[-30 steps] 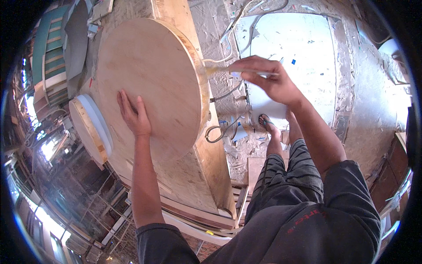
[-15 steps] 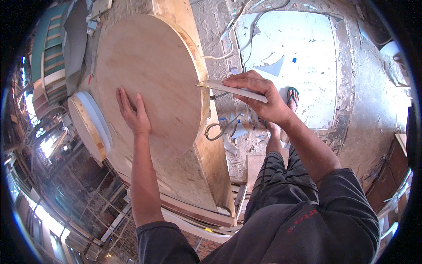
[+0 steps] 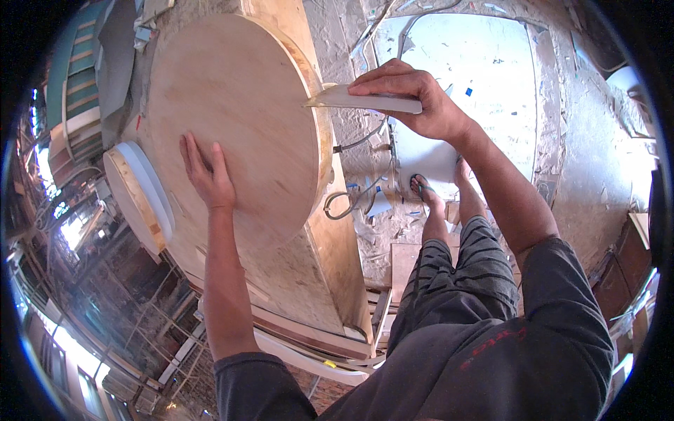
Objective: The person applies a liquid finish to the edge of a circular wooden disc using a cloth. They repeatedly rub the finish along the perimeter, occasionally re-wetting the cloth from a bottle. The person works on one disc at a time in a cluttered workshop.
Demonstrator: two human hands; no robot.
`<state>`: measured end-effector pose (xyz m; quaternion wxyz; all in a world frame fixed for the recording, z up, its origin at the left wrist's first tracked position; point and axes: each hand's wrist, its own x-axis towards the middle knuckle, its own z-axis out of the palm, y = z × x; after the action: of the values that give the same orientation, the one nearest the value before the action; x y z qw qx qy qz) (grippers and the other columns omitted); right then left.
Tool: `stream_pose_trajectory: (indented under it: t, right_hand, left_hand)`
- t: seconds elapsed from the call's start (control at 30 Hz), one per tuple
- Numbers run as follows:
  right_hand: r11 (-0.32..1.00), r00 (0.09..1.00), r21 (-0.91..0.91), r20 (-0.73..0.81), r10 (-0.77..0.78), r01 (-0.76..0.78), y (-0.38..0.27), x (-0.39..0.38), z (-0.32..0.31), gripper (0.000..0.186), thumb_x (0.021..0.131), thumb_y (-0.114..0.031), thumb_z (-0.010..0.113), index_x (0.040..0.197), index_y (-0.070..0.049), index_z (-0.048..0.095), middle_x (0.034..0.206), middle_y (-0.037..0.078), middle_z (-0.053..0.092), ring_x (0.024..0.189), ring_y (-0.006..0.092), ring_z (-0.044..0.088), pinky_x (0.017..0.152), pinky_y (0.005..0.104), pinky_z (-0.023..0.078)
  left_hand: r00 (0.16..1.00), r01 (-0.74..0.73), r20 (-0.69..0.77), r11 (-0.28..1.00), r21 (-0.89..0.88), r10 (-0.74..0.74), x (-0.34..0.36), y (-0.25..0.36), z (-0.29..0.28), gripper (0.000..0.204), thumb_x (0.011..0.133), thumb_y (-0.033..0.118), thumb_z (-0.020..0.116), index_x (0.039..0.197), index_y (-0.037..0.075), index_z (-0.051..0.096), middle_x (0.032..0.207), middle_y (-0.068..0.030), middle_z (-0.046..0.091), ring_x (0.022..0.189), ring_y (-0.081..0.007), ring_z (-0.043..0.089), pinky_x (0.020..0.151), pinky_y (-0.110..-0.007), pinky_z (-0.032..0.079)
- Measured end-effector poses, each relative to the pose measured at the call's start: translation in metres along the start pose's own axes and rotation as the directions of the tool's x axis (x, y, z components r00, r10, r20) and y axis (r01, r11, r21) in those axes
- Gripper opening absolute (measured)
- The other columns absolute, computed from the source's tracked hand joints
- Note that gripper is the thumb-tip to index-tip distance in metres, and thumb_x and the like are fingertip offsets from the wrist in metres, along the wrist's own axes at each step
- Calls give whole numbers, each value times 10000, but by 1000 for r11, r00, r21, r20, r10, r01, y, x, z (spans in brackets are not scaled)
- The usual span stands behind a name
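Left hand: the left hand lies flat on the round wooden disc, left of the frame's centre; palm down, fingers extended, thumb apart from them.
Right hand: the right hand, upper centre-right, is clamped on a pale flat strip; the two hands are well apart.
Strip: points leftward; the narrow, yellowish tip overlaps the disc's right rim in this view. Contact pressure cannot be told.
Disc: upper left of centre, broad face up, light edge band visible along its right side.
Counter: the wooden counter carries the disc and extends below it.
Smaller round piece: the smaller round piece sits at left, near the disc, with a white layer on its right side.
Floor: a white sheet lies at upper right, scraps scattered on it.
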<state>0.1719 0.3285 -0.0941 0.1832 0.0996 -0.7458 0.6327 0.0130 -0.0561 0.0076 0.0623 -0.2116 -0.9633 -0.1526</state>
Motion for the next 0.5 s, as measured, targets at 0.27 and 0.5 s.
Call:
stream_pose_trajectory:
  t: [0.27,0.5]
  right_hand:
    - [999,980,-7,196,-38,40,-1,-17,2,490,712,29,793,1178,-121,820,1176,71,789,1087,281,686,985,407,551]
    - [999,965,-31,262,-21,30,-7,-17,2,594,590,-53,819,1178,-137,831,1203,71,790,1094,286,670,991,416,564]
  left_hand:
    - [1000,8,8,1000,8,-8,-3,-3,-3,669,1067,349,605,1595,-20,423,1669,-305,345,1576,-427,304,1280,-497,263]
    - [1000,-2,10,1000,2,2,-4,-5,-5,664,1068,347,600,1595,-17,425,1671,-302,343,1573,-427,309,1281,-491,259]
